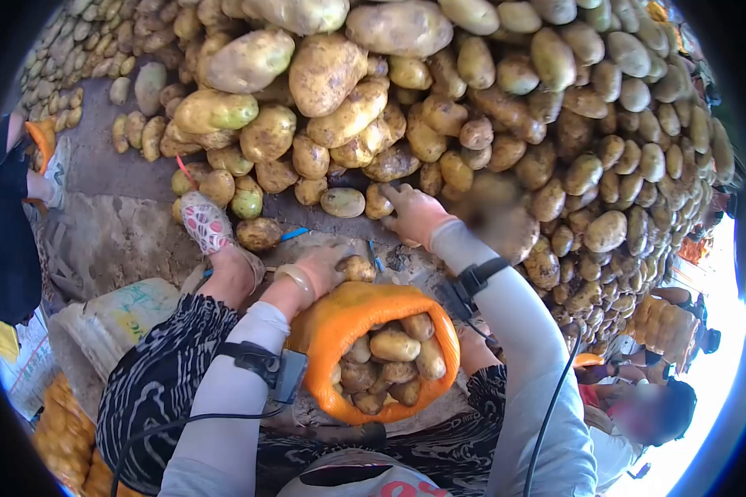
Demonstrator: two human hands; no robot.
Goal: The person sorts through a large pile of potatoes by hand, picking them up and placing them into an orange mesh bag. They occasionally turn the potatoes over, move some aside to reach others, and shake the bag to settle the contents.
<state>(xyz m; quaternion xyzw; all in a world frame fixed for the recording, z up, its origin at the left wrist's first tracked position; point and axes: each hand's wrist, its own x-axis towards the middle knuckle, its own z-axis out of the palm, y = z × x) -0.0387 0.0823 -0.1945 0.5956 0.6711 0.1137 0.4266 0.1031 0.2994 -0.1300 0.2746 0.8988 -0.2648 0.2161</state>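
My left hand, with a bracelet at the wrist, has its fingers round a small potato just above the rim of an orange mesh sack. Farther forward, my right hand has its fingertips on another small potato at the lower edge of the pile. The sack stands open between my legs, its rim rolled outward, with several potatoes inside. A pale oval potato lies on the ground left of my right hand.
A large potato pile spreads across the front and right. A white bucket stands at my left, near filled orange sacks. One person is at the far left; another sits at the lower right.
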